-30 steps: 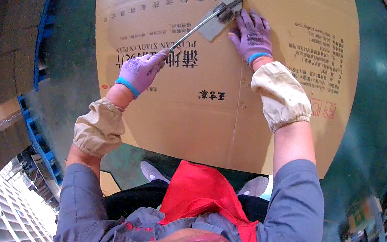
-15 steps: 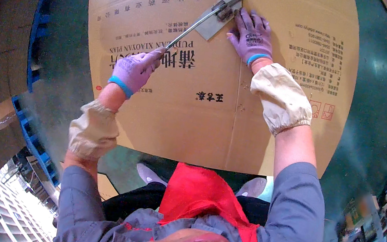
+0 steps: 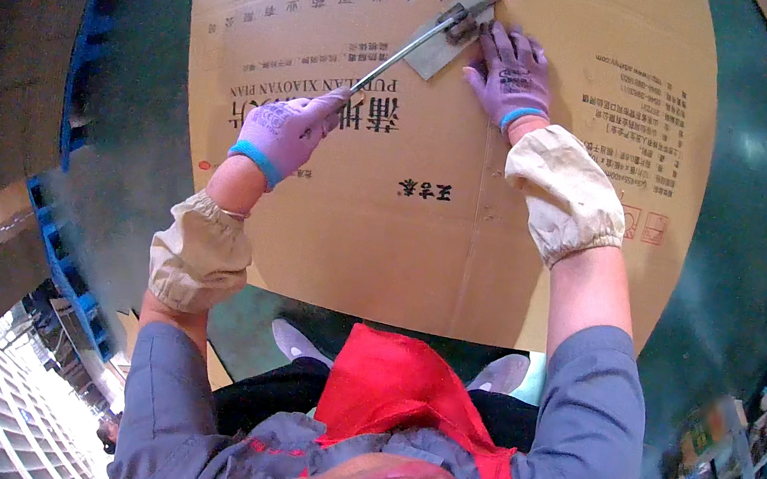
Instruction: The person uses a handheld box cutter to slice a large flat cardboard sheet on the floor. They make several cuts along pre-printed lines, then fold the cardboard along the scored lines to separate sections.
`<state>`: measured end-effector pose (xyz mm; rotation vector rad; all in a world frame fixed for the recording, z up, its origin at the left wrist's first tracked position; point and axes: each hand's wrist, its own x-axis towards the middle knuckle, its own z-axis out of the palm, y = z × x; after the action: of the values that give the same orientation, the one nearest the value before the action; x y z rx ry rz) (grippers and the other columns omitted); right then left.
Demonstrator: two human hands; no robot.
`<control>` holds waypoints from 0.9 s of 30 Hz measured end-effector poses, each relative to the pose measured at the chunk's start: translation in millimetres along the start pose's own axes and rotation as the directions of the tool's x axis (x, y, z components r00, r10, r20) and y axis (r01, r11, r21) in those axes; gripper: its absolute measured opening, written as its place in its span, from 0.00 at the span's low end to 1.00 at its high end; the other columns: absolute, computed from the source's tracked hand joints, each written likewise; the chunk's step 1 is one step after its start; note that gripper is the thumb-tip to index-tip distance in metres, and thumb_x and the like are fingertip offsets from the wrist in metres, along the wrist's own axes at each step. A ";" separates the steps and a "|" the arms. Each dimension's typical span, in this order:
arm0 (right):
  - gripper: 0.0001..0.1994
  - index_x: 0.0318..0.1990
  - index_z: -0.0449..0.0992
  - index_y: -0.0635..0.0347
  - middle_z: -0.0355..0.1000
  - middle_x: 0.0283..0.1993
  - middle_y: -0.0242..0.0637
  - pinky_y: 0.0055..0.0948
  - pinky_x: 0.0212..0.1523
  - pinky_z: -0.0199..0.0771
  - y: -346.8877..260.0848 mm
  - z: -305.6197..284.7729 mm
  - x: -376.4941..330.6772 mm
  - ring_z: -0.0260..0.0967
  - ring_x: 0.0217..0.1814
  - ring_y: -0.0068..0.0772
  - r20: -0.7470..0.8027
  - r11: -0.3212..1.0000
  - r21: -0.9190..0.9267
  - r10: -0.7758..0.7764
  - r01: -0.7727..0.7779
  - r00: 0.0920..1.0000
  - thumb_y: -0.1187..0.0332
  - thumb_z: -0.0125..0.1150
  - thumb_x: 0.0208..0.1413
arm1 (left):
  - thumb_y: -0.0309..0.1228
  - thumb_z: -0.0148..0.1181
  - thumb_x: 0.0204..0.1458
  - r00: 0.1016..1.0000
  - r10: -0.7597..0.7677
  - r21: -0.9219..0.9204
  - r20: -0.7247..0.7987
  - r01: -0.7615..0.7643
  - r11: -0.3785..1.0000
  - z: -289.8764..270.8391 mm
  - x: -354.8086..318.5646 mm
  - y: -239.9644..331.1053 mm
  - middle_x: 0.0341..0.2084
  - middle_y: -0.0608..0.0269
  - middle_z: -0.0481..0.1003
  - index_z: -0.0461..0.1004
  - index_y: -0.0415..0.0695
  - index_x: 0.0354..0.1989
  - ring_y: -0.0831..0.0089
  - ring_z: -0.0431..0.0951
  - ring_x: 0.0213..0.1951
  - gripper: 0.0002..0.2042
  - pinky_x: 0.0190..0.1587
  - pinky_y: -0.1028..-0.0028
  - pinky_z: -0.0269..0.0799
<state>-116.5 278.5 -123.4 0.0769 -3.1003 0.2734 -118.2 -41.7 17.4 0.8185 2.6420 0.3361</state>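
Left hand: fingers wrapped around handle of long metal tool | Right hand: fingers spread, pressed flat just beside tool head | Tool head rests at centre seam, far edge of flattened cardboard box | Box lies flat on green floor.

Bare flattened cardboard sheet between forearms, blue pallet flanking left

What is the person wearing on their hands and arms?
Both hands, left and right, wear purple knit gloves with bright blue cuffs. Over each wrist sits a puffy beige sleeve guard gathered with elastic. Higher up, the arms are covered by grey-blue work sleeves.
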 end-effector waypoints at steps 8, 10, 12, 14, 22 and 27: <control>0.32 0.65 0.62 0.50 0.53 0.71 0.34 0.46 0.72 0.42 1.6 3.1 -0.9 0.46 0.73 0.42 0.068 1.000 -0.018 -0.011 0.012 0.998 0.45 0.51 0.57 | 0.38 0.52 0.58 0.998 -0.025 0.087 -0.062 0.030 0.996 57.0 -12.1 -22.3 0.30 0.59 0.77 0.65 0.65 0.63 0.58 0.78 0.32 0.22 0.33 0.61 0.75; 0.31 0.65 0.63 0.50 0.54 0.71 0.35 0.46 0.72 0.42 3.3 3.4 -1.8 0.47 0.73 0.42 0.049 1.000 0.003 -0.010 0.010 0.999 0.46 0.52 0.57 | 0.36 0.53 0.58 0.999 -0.045 0.119 -0.015 0.047 0.992 38.2 -8.9 -16.6 0.33 0.60 0.78 0.66 0.63 0.62 0.59 0.79 0.34 0.21 0.34 0.62 0.76; 0.31 0.64 0.64 0.50 0.54 0.71 0.35 0.46 0.71 0.42 3.1 3.0 -2.7 0.47 0.73 0.43 0.017 0.999 0.046 -0.012 0.011 1.000 0.46 0.53 0.56 | 0.32 0.55 0.57 0.995 -0.090 0.110 0.043 0.085 0.990 10.7 -4.0 -7.2 0.36 0.59 0.79 0.69 0.61 0.60 0.60 0.80 0.37 0.21 0.37 0.64 0.76; 0.31 0.64 0.64 0.51 0.54 0.71 0.36 0.46 0.71 0.43 3.1 2.2 -3.7 0.47 0.73 0.43 -0.012 0.998 0.067 -0.017 0.018 1.000 0.47 0.54 0.56 | 0.32 0.54 0.58 0.999 -0.034 -0.052 0.037 0.036 0.998 -10.3 2.7 -1.5 0.38 0.56 0.79 0.70 0.60 0.59 0.57 0.80 0.38 0.19 0.39 0.64 0.76; 0.34 0.66 0.60 0.51 0.54 0.71 0.37 0.47 0.72 0.43 7.6 11.5 -4.6 0.48 0.73 0.42 -0.069 0.997 0.078 -0.022 0.027 0.997 0.47 0.55 0.55 | 0.36 0.51 0.60 0.974 -0.144 0.112 0.174 0.126 0.986 -70.2 27.4 47.5 0.39 0.51 0.78 0.71 0.57 0.57 0.50 0.79 0.40 0.16 0.41 0.60 0.74; 0.33 0.64 0.63 0.50 0.56 0.70 0.36 0.48 0.71 0.43 4.8 11.3 -1.3 0.48 0.72 0.41 -0.079 0.996 0.089 -0.012 0.019 0.997 0.45 0.55 0.54 | 0.37 0.50 0.61 0.976 -0.141 0.141 0.165 0.118 0.983 -67.6 26.7 48.5 0.38 0.51 0.78 0.71 0.58 0.57 0.49 0.78 0.40 0.16 0.42 0.57 0.74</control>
<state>-115.8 281.3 -135.4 0.0897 -3.0072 0.4048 -141.6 4.8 87.6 0.6756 2.5567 0.0547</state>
